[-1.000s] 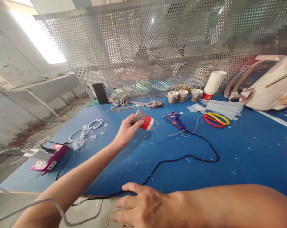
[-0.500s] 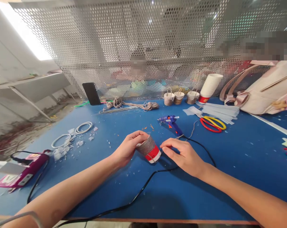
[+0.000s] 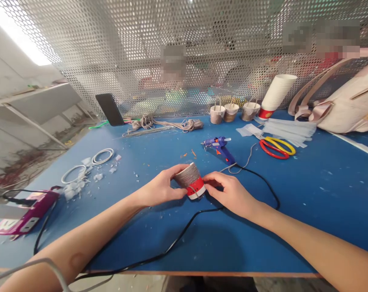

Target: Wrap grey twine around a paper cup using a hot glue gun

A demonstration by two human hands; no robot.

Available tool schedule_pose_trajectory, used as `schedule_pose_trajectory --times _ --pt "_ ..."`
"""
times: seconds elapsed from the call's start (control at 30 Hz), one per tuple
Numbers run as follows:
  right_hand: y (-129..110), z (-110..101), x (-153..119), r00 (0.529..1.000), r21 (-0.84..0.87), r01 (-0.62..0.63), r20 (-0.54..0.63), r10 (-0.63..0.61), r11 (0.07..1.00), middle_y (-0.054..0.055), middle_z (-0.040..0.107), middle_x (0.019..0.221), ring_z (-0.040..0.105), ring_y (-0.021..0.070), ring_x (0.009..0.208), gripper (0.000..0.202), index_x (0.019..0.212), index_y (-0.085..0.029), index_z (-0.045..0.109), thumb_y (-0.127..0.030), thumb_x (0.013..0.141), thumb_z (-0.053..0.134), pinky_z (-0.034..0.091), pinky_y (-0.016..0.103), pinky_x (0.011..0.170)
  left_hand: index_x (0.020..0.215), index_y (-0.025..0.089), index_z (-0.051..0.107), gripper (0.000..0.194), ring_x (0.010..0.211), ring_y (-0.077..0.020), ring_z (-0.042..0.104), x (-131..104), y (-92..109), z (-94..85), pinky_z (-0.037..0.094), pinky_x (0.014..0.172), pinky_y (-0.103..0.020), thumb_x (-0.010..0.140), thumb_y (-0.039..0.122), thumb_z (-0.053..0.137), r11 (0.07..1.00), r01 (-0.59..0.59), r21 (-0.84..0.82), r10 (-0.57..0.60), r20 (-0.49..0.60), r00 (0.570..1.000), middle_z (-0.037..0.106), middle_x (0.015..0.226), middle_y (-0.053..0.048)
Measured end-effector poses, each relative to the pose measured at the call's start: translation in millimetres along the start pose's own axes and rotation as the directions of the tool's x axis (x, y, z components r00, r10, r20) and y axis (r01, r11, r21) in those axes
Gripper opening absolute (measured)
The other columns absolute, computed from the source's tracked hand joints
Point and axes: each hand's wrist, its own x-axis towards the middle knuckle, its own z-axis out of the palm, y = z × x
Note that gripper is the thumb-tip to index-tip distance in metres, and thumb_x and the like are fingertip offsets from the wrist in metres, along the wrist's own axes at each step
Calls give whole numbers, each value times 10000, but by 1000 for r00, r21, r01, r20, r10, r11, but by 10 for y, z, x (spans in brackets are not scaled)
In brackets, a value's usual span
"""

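Observation:
A paper cup (image 3: 190, 179), tilted above the blue table, has grey-brown cord wound around its upper part, with red and white showing near its base. My left hand (image 3: 165, 187) grips it from the left, thumb on the near side. At its right side, the closed fingers of my right hand (image 3: 229, 192) are against the base; what they pinch, if anything, is too small to make out. Beyond my right hand lies a blue glue gun (image 3: 220, 148), with a loose grey cord (image 3: 246, 162) beside it.
Cord bundles (image 3: 190, 125), a phone (image 3: 109, 109), three small cups (image 3: 231, 112) and stacked cups (image 3: 278, 95) stand along the mesh. Red and yellow rings (image 3: 275, 148) lie right, white rings (image 3: 102, 156) left. A black cable (image 3: 186, 231) crosses in front; a purple power strip (image 3: 28, 215) is left.
My right hand has moved left to the cup's base. My left thumb has come round to the cup's near side, and the cup has turned slightly. The camera view has shifted.

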Motion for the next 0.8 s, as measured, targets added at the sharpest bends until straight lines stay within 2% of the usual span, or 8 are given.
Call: schedule_pose_trajectory --times 0.1,0.2,0.37,0.57,0.63,0.8 --pt "-13 -1 -7 999 9 -29 17 29 1000 48 686 924 653 149 813 143 940 -171 631 -204 847 527 526 268 743 988 187 633 330 813 -189 609 -32 9 45 476 744 -275 659 212 651 997 -7 81 11 -51 999 682 904 -20" --pt "-56 -42 -18 998 20 -70 -6 70 997 45 692 919 656 156 816 155 948 -176 630 -241 854 525 526 284 756 876 178 643 213 761 -176 599 -55 40 95 474 723 -273 671 234 648 998 8 62 -3 -91 996 669 810 -9" --pt "-141 -214 -41 976 212 -172 -96 196 962 43 690 826 663 154 738 200 937 -176 627 -298 884 478 544 298 710 826 165 633 186 745 -174 596 -73 79 118 473 716 -284 660 240 672 997 -1 -82 -13 -174 985 660 782 -15" --pt "-155 -353 -60 947 351 -143 -223 231 925 2 602 688 561 106 542 157 870 -175 618 -264 859 488 497 275 593 781 169 611 151 686 -144 582 -54 37 102 458 667 -260 669 239 683 983 -25 -180 -29 -289 957 634 727 7" --pt "-154 -339 -50 950 306 -157 -211 228 939 5 593 704 534 103 538 167 880 -179 626 -280 851 496 474 262 558 787 167 612 168 688 -146 589 -49 26 106 463 677 -268 664 248 692 979 -26 -200 -34 -293 955 639 731 5" --pt "-147 -180 -18 984 -34 -168 -68 165 985 13 588 740 532 128 642 176 887 -183 673 -307 807 578 460 261 612 814 165 619 185 698 -147 595 -50 42 140 474 699 -276 665 244 694 968 -29 -250 -46 -289 956 649 751 2"
